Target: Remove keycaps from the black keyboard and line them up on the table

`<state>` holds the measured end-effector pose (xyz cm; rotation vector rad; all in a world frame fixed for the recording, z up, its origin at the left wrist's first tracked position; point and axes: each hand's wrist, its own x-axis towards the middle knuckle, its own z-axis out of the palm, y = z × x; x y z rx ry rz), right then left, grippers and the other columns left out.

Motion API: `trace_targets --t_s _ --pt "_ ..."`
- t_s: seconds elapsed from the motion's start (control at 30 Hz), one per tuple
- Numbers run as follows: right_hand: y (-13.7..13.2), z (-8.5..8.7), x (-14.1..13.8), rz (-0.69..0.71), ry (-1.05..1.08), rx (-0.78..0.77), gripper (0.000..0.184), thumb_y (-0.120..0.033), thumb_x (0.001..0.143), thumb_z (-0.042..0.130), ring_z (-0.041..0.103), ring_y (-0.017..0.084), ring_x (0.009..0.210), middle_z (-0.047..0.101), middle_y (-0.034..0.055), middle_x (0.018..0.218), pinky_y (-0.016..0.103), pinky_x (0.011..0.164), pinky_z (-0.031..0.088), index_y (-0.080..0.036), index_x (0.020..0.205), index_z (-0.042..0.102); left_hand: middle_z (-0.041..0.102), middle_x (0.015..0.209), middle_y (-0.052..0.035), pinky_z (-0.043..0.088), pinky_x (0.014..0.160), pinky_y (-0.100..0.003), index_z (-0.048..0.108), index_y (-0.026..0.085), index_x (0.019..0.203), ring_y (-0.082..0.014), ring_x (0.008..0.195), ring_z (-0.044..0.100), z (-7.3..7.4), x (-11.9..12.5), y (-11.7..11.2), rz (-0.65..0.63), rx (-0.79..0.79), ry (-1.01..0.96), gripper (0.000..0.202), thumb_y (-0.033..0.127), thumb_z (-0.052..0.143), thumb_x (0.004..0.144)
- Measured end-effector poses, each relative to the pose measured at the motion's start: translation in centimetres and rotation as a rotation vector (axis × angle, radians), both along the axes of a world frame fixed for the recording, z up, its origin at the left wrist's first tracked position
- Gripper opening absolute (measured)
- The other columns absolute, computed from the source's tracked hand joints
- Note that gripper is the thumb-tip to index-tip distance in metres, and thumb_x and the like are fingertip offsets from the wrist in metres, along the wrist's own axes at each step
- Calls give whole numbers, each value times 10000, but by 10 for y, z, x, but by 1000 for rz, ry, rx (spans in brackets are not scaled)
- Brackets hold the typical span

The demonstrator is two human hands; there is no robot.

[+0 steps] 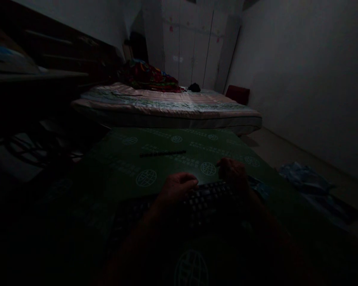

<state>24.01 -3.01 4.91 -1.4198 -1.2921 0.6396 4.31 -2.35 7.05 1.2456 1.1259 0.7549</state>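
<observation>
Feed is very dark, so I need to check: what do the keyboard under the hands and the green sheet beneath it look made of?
Keyboard: probably matte black plastic; rows of separate raised keys catch faint light. Green sheet: thin printed plastic or coated board, by its flat, smooth face, slight sheen and pale globe logos; the dimness leaves it open.

Two hands (pixel 179 187) (pixel 232 172), one keyboard (pixel 205 200), one dark strip (pixel 162 153), one bed (pixel 167 107).
</observation>
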Motion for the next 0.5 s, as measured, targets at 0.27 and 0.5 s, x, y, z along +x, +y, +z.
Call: trace_targets --t_s 0.27,0.5 --pt "5 -10 1 274 36 -124 222 -359 669 602 545 101 516 607 2 589 194 481 418 -140 705 615 666 717 -36 448 601 -240 647 131 779 -166 684 601 -11 27 12 -110 278 198 210 209 604 589" --pt "9 -10 -4 281 -36 -94 217 -347 671 596 471 72 474 538 -25 518 164 429 343 -135 635 624 663 723 -35 426 624 -249 671 153 756 -173 694 587 -27 33 18 -243 505 436 199 179 506 646"
